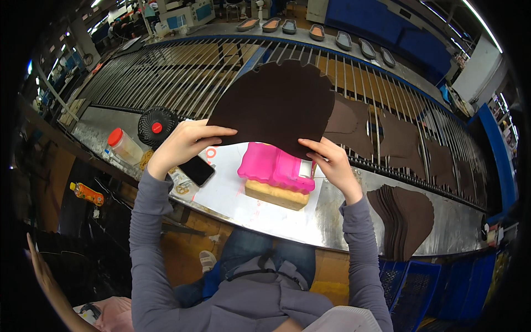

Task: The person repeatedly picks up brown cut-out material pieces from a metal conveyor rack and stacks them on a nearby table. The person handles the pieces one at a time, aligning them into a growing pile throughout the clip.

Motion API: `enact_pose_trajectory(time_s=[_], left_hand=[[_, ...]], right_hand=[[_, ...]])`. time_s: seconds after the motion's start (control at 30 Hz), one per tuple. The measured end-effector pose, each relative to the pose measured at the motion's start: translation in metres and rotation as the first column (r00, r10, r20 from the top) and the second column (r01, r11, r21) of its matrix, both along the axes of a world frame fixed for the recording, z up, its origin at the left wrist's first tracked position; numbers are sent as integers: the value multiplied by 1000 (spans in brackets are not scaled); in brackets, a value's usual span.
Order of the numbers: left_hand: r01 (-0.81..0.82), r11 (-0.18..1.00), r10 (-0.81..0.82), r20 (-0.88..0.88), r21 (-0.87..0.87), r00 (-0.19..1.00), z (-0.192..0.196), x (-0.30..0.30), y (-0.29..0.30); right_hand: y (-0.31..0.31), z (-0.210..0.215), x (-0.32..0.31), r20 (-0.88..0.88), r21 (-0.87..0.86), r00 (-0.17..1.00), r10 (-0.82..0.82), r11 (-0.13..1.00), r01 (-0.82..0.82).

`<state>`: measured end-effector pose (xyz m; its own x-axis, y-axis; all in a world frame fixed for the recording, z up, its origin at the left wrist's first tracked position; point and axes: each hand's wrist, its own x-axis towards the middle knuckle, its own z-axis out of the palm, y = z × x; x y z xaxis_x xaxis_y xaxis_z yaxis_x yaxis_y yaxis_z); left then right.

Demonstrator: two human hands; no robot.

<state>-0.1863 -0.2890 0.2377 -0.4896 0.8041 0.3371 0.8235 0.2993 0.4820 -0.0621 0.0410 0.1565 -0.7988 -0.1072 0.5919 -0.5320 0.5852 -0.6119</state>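
Observation:
Between my two hands hangs a dark brown cut piece of leather-like sheet (276, 99), its far edge notched. My left hand (188, 139) pinches its near left corner, and my right hand (327, 159) pinches the near right corner. Below the piece a bright pink tray-like thing (271, 166) with wavy edges rests on a yellowish foam-like block (276, 195). The block sits on a white sheet (232, 205) on the metal table. The raised piece covers the far part of the pink thing and some of the conveyor behind.
A stack of brown pieces (406, 218) lies at the right. More pieces (398, 141) lie on the roller conveyor (166, 77). A phone (197, 171), a black fan (156, 124) and a red-lidded jar (124, 145) are at left. Blue crates (415, 285) stand lower right; another person's arm (47, 276) shows lower left.

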Motion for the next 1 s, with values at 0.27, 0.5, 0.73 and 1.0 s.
enact_pose_trajectory(time_s=[0.27,0.5,0.73,1.0], left_hand=[[13,1000,-12,71,-15,997,-12,-1,1],[149,988,-149,1,-39,989,-35,-5,45],[314,946,-319,-66,-79,945,-54,-1,114],[529,835,-543,-76,-153,836,-62,9,181]], right_hand=[[4,-15,-1,55,16,998,-39,999,38],[32,-35,28,-1,23,982,-187,982,187],[55,-93,67,91,-58,915,-393,915,399],[89,-107,120,109,-60,805,-583,805,591]])
